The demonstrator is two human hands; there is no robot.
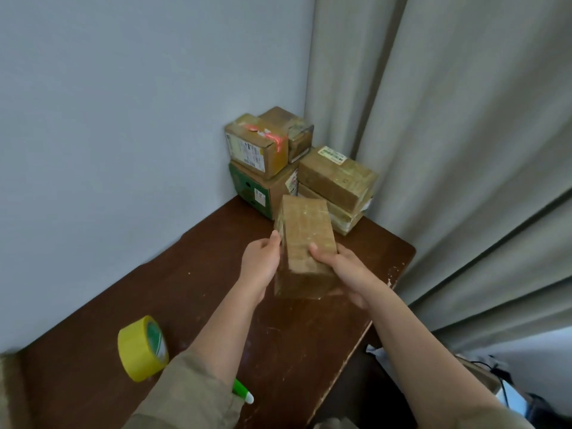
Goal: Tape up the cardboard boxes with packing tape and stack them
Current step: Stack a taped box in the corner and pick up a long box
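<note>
Hands hold a taped cardboard box (305,243) above the middle of a dark wooden table (216,258). The left hand (261,258) grips its left side, the right hand (337,264) grips its right side with the thumb on top. Stacked boxes (297,168) fill the far corner. A yellow tape roll (142,348) stands near left, beside a green pen (243,391).

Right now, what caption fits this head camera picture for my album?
Both hands, left hand and right hand, hold a taped box before stacked boxes, yellow tape roll nearby.
</note>
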